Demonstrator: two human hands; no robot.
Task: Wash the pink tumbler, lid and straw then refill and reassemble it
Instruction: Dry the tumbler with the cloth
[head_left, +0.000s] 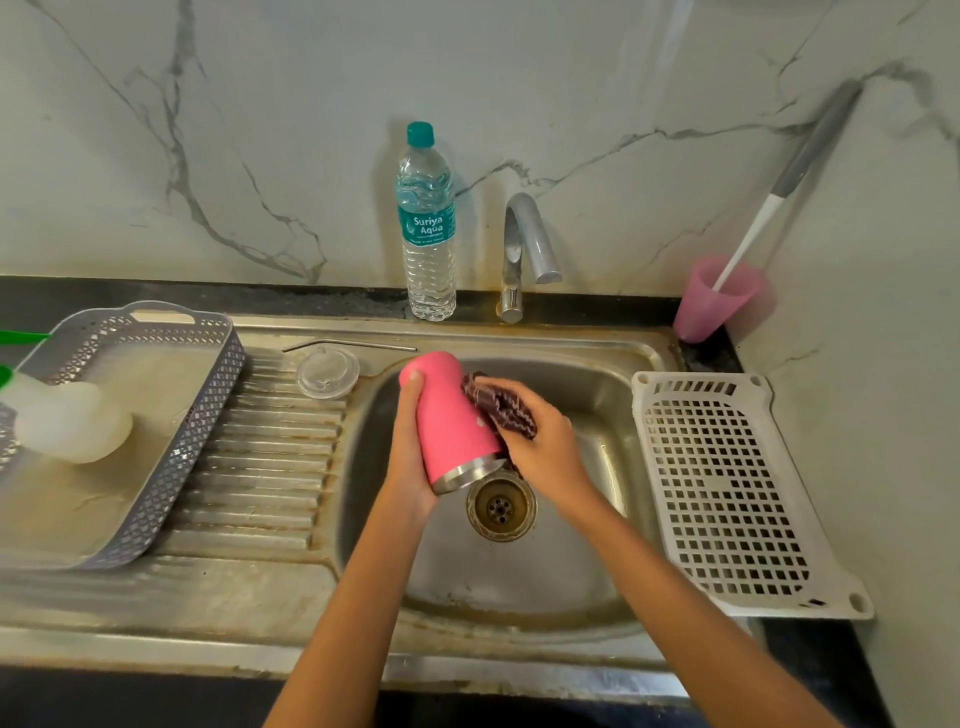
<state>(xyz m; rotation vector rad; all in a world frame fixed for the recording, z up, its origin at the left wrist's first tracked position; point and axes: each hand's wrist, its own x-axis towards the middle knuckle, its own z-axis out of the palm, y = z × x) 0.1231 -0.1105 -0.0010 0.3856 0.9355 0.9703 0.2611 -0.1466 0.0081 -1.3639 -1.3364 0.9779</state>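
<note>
My left hand (410, 457) grips the pink tumbler (449, 415) over the sink basin, tilted with its steel rim pointing down toward the drain and its base up. Pressed against the tumbler's right side is a dark maroon scrubbing cloth (501, 408), held in my right hand (540, 447). The clear lid (327, 373) lies flat on the ribbed drainboard just left of the basin. A metal straw (348, 344) rests behind the lid along the sink's back edge.
A sealed water bottle (428, 223) stands behind the sink, left of the tap (524, 249). A grey basket (130, 431) with a soap bottle sits on the drainboard. A white perforated tray (727, 493) lies right of the basin (597, 405); a pink cup (717, 299) holds a brush.
</note>
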